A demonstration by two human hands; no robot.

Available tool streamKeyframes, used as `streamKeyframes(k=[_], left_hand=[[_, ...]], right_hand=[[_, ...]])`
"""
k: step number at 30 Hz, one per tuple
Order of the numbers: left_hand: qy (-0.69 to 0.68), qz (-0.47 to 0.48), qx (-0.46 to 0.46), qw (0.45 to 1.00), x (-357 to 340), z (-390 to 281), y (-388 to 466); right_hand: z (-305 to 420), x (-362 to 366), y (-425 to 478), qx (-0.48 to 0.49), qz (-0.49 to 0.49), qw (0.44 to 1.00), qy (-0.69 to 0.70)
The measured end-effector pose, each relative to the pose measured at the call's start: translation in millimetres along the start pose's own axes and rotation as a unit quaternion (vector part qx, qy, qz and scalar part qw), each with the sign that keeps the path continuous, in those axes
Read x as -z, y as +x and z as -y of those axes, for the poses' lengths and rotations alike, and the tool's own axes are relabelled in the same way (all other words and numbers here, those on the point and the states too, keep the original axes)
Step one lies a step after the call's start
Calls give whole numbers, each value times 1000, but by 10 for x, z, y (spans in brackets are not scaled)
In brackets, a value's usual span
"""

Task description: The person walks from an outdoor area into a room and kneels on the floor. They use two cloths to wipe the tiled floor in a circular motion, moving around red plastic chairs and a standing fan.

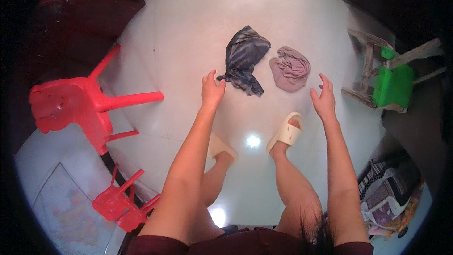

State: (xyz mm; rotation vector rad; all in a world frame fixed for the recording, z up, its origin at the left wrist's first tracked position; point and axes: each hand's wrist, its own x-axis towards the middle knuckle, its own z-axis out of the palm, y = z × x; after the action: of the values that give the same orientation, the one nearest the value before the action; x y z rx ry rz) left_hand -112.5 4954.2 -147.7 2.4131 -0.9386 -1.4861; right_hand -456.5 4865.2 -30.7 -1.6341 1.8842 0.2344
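On the pale floor (pixel 191 42) lie two bundles. One is a dark, shiny plastic bag (pixel 246 55), knotted or twisted on its left side, its contents hidden. To its right sits a crumpled mauve cloth (pixel 291 71), a small gap between them. My left hand (pixel 213 88) holds nothing, its fingers apart, just left of the bag's knotted end; whether it touches is hard to tell. Right of the cloth, my right hand (pixel 325 95) is empty too, thumb and fingers spread. Both palms face inward, with the two bundles between and slightly beyond them.
A red plastic chair (pixel 95 95) stands at left, a smaller red chair (pixel 118 203) below it. At right is a worn wooden stool (pixel 368 63) with a green piece (pixel 396 85). Several bags (pixel 385 198) lie lower right. My cream slide sandal (pixel 288 131) rests below the cloth.
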Motion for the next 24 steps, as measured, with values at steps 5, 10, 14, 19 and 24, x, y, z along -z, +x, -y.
streamKeyframes(k=[5,10,14,19,24], left_hand=[[98,-119,-305,940,-421,-8,336],[144,-68,-441,883,-561,-287,591],[178,-44,-470,864,-547,-488,683],[246,-13,-471,847,-604,-494,687],[275,-9,-479,834,-725,-206,735]], right_hand=[[-341,-556,386,203,2,970,-132],[-274,-943,797,323,-42,936,-136],[-218,-1081,1029,348,-75,923,-144],[-263,-1292,1001,333,-51,928,-158],[-1012,-1406,826,448,-34,879,-160]])
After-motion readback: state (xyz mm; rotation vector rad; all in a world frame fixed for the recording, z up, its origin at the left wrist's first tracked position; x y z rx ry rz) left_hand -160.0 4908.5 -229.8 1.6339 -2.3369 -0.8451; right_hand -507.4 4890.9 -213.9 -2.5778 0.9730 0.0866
